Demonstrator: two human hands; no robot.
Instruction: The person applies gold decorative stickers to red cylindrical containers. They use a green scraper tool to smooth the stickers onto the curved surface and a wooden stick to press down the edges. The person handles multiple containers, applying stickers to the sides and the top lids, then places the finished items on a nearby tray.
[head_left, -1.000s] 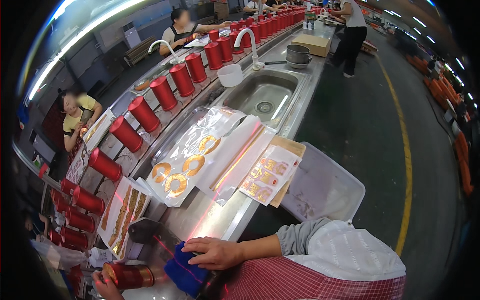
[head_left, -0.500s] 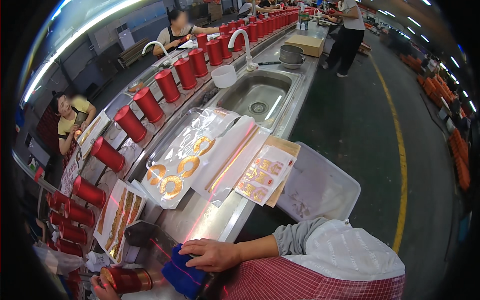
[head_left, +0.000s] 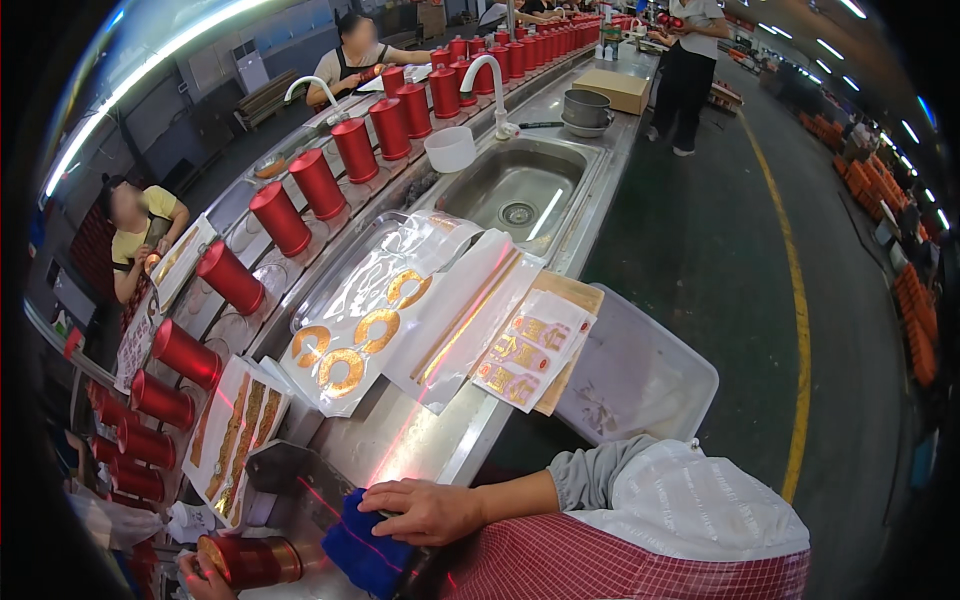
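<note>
At the lower left, the left hand (head_left: 205, 578) curls its fingers around the left end of a red cylindrical canister (head_left: 248, 562), which is held on its side. To its right, the right hand (head_left: 432, 512) lies with bent fingers on a bunched blue cloth (head_left: 362, 545); whether it pinches the cloth or only presses it down, I cannot tell. Grasped by one end, the canister could twist or drop if those fingers loosened.

Beyond the hands, a sheet of gold-patterned strips (head_left: 240, 435) and a clear film with gold rings (head_left: 343, 372) lie near the bare worktop (head_left: 430, 445); a careless brush might crease or shift them. Closer to the edge, a printed sheet (head_left: 530, 350) rests on a tan board (head_left: 556, 392) beside a plastic tub (head_left: 660, 380), so a bump might slide it off. Farther out, red canisters (head_left: 280, 218) stand in a row leading past the sink (head_left: 560, 190); one knocked could topple its neighbours.
</note>
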